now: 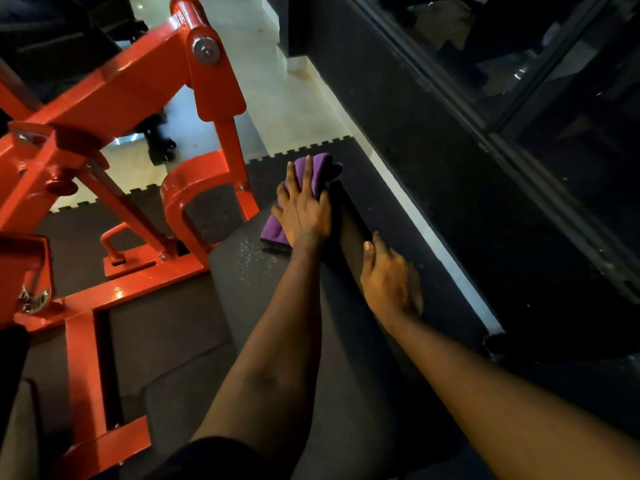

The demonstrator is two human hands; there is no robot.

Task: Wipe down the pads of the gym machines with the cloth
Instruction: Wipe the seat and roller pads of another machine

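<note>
From my remote seat I saw the folded purple microfibre cloth lying at the far end of the dark grey padded bench surface, just beside the glossy red steel machine frame. The left hand lay flat on it, fingers straight and spread, pressing down rather than closing round it. The right hand rested nearer to me on the pad's darker right side. Its fingers looked bent, but I could not tell whether they gripped an edge or merely leaned there.

I judged the cloth light, soft and limp. It would bunch or unfold if dragged by a corner, so a broad palm across the middle of the fold seemed the best hold. The pad looked firm and slightly grainy, with pale specks near the left forearm, so I expected some drag rather than slip. Steady downward pressure should have carried the cloth along without it sliding out from under the fingers.
</note>
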